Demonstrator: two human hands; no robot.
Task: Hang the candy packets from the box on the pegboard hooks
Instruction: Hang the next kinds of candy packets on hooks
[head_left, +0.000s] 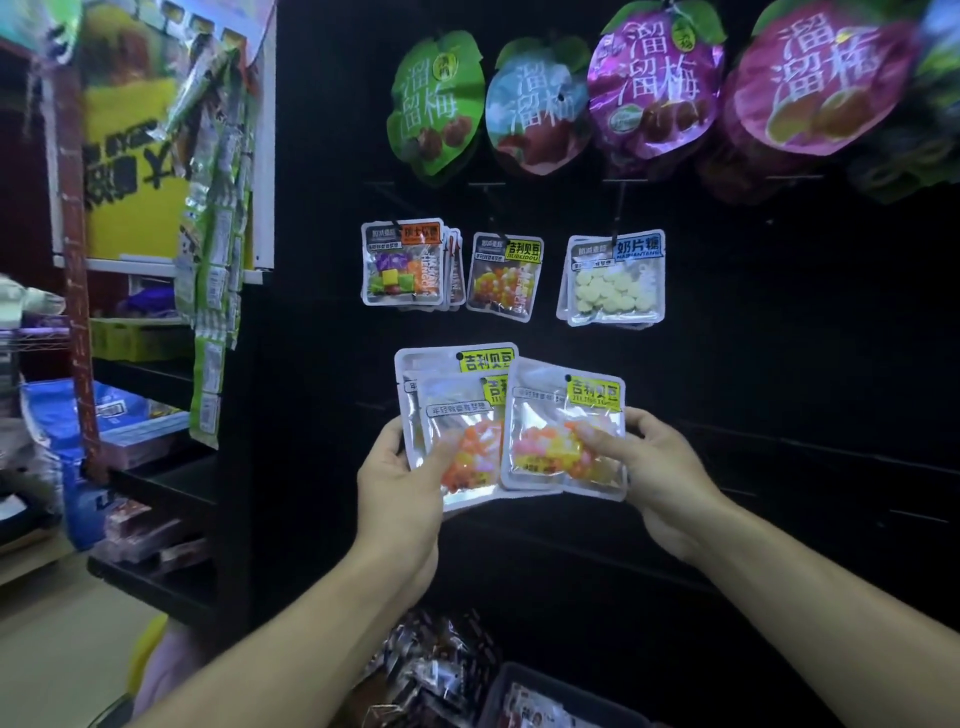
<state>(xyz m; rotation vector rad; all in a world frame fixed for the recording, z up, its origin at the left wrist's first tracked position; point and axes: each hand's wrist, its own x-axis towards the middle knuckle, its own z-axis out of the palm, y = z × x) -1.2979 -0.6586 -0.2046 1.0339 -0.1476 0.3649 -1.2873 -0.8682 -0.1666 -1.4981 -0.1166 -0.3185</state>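
My left hand (402, 478) grips a small stack of jelly-bean candy packets (457, 410) with yellow labels, thumb across the front one. My right hand (652, 467) pinches one more such packet (566, 421) held just to their right, overlapping them. Both are raised in front of the black pegboard (779, 312). On its hooks hang a bunch of cube-candy packets (402, 262), a jelly-bean packet (503, 275) and milk-tablet packets (613, 278). The box (524, 696) with more packets shows at the bottom edge.
Large plum-snack bags (649, 83) hang in a row along the top of the pegboard. A strip of green sachets (213, 249) dangles at the left beside shelves with goods. Dark wrapped snacks (431, 670) lie below, left of the box.
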